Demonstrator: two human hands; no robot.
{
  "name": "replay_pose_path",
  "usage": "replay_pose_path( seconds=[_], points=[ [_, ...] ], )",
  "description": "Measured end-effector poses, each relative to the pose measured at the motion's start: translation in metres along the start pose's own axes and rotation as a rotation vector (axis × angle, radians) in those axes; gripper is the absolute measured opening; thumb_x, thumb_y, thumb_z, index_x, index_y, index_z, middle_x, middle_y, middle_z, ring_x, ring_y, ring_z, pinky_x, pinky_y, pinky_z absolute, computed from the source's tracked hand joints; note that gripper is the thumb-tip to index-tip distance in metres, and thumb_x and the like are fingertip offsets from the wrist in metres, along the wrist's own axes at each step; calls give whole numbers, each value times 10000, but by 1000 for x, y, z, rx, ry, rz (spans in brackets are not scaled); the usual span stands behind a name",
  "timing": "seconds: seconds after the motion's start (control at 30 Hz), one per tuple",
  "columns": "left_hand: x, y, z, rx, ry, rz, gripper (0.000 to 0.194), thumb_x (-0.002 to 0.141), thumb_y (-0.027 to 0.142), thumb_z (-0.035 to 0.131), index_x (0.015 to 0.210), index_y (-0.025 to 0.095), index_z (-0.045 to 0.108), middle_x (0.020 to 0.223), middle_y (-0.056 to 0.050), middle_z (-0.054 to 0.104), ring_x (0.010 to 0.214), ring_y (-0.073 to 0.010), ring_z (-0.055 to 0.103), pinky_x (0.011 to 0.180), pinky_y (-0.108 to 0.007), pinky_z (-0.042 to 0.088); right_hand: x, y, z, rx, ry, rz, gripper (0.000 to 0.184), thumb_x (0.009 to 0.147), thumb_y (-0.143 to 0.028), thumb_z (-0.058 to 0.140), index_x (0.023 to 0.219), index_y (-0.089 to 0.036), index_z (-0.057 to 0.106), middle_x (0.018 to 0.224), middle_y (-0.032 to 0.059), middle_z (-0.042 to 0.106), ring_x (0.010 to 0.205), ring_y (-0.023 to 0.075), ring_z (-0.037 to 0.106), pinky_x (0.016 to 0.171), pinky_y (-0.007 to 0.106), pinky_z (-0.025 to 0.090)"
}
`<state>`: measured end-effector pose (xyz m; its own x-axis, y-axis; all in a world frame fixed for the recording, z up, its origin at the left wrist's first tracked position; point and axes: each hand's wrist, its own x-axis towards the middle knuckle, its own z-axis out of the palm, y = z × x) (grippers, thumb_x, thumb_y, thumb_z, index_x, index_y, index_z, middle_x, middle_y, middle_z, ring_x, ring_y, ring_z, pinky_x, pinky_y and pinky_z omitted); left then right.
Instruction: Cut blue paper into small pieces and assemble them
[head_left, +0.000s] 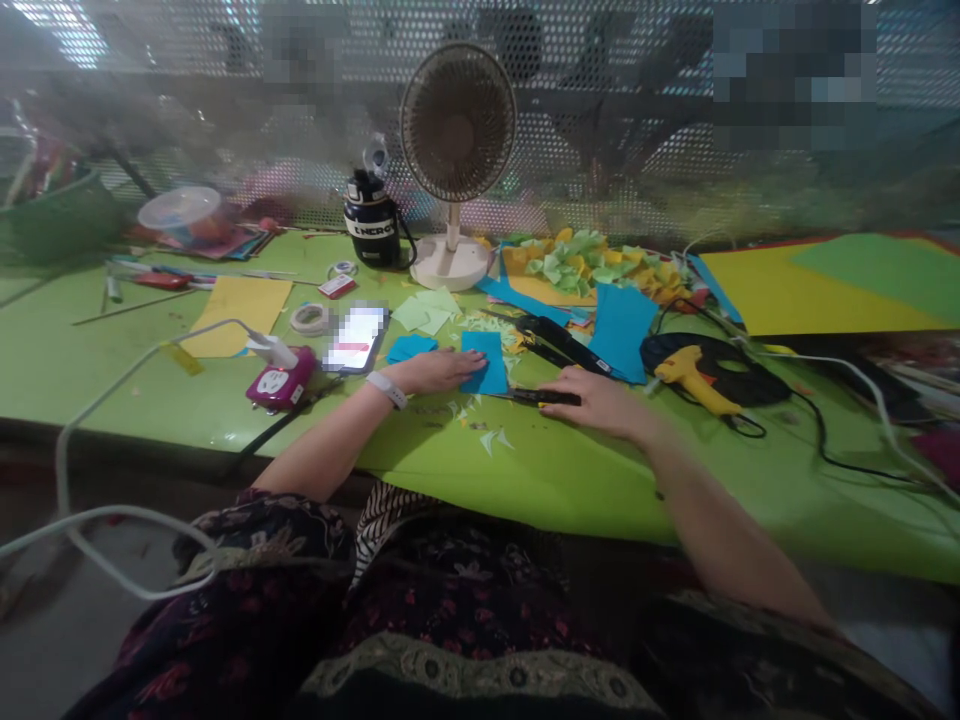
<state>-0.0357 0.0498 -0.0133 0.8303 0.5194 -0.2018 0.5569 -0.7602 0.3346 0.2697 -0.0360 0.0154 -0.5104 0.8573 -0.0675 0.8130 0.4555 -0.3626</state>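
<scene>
Grip of the right hand [589,400], just right of the frame's centre, is closed around a slim black-handled tool [551,397] that points left, while the left grip [439,371] lies with its fingers laid flat, pressing rather than clamping. Under those left fingers is a blue paper piece [493,362], at the centre of the frame, flat on the bench [577,470]. What could go wrong from here, I judge, is the paper skewing: only its left side is pinned, so a push from the tool at the lower right corner might swing it. Loose scraps [495,441] at the lower centre could also catch underneath and tilt it, and if the tool's end is sharp, a slip leftward along the lower edge could bring it near the left fingertips. As for position, the paper reaches out to the right beyond the left grip, its upper and right parts uncovered; the right grip sits beyond its lower right corner, apart from it, with the tool bridging the gap. Whether the tool's tip actually touches the paper, I cannot tell.
</scene>
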Motion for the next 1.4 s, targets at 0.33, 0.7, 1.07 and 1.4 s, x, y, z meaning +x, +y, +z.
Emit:
replay_pose_path(
  seconds=[0.33,0.7,1.07,1.4],
  points=[
    [0,2,0,-4,8,-2,554,1045,328,278,1573,160,303,1653,-98,258,1535,-218,239,1246,-413,174,4,-6,14,9,92,-53,383,930,-457,585,1213,-253,743,1046,109,655,969,270,626,870,405,494],
    [0,3,-1,-31,32,8,541,1042,303,297,1565,166,326,1647,-109,277,1529,-240,260,1241,-431,207,8,-11,22,-18,110,-81,401,953,-457,559,1250,-244,722,1011,101,648,914,253,626,794,381,499],
    [0,4,-1,-15,25,-16,534,1038,291,305,1563,196,332,1645,-94,281,1529,-233,261,1241,-451,203,13,-16,24,39,106,-151,376,937,-447,587,1231,-266,734,988,93,651,885,247,631,786,372,500],
    [-4,17,1,-6,381,-156,561,888,501,638,1338,171,586,1458,-147,536,1330,-293,505,1131,-401,400,-1,1,7,-5,362,116,406,928,-518,561,1163,-238,739,1056,120,664,968,289,652,834,421,527]
  ],
)
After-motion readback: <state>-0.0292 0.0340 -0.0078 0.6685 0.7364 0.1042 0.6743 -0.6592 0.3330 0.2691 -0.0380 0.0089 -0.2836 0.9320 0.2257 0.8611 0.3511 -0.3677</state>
